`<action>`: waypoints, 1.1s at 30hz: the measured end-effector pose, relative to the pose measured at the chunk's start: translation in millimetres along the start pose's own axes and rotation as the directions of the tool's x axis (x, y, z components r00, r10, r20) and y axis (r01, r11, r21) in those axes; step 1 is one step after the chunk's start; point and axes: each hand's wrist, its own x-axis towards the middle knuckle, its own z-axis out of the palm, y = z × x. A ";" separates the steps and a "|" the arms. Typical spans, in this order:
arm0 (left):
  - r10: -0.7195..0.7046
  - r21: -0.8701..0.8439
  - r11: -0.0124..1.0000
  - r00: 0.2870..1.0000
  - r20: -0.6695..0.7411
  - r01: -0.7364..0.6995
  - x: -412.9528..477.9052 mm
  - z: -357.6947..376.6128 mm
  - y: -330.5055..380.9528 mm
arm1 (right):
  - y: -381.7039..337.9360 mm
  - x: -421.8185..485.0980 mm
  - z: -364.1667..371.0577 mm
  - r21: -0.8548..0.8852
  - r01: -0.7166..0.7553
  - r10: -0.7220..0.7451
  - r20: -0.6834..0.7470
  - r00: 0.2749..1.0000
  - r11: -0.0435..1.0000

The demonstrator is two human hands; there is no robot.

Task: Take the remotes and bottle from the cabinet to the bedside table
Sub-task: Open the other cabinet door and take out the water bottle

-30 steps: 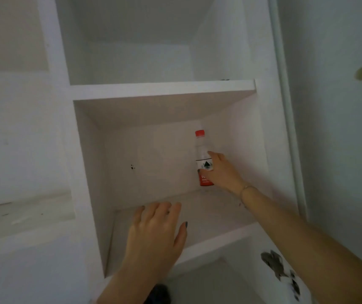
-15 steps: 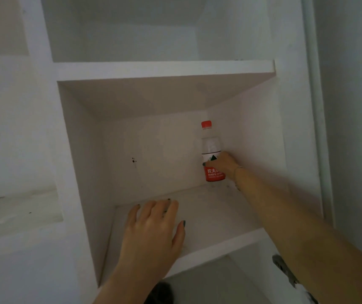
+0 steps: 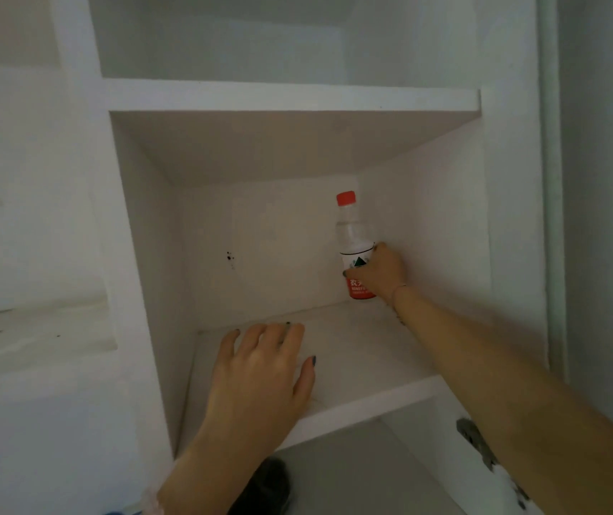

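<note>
Right grip point(image 3: 381, 271) curls round the upright bottle point(image 3: 349, 232) at the back of the shelf point(image 3: 364, 351); left grip point(image 3: 260, 373) lies spread.

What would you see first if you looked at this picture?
The bottle with its bright red cap and red label jumps out, standing upright in the back right corner of the white shelf. The right hand grips it round the label. The left hand is spread open over the front of the same shelf, holding nothing.
</note>
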 end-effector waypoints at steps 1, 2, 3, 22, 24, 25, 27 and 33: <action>-0.003 -0.002 1.000 1.000 0.001 0.003 0.3 -0.9 -0.1 | -2.2 -4.0 -0.9 0.009 0.011 -0.011 0.013 1.000 1.000; -0.006 -0.002 1.000 1.000 0.001 0.006 0.5 -1.9 -0.5 | -3.8 -8.0 -1.5 0.032 0.011 -0.012 0.033 0.999 0.999; -0.009 -0.003 1.000 1.000 0.002 0.009 0.6 -3.1 -0.7 | -5.5 -12.2 -2.4 0.058 0.005 -0.008 0.053 0.999 0.998; 0.051 -0.076 0.996 0.999 0.003 -0.051 -39.6 -68.2 -3.9 | -71.0 -136.8 -55.3 0.130 0.085 -0.082 -0.027 0.996 0.988; 0.062 -0.083 0.995 0.998 0.011 -0.061 -44.5 -73.1 -4.4 | -76.7 -152.8 -63.7 0.154 0.087 -0.081 -0.043 0.996 0.984; 0.066 -0.087 0.994 0.998 0.012 -0.065 -47.2 -74.8 -4.8 | -79.4 -161.0 -68.5 0.171 0.087 -0.079 -0.051 0.996 0.981; 0.069 -0.105 0.992 0.998 0.005 -0.068 -52.6 -78.0 -5.9 | -85.5 -179.0 -79.0 0.213 0.085 -0.072 -0.068 0.995 0.973; 0.034 -0.255 0.965 0.995 -0.091 -0.057 -67.8 -97.4 -4.8 | -97.9 -249.8 -105.8 0.367 0.067 -0.034 -0.095 0.995 0.928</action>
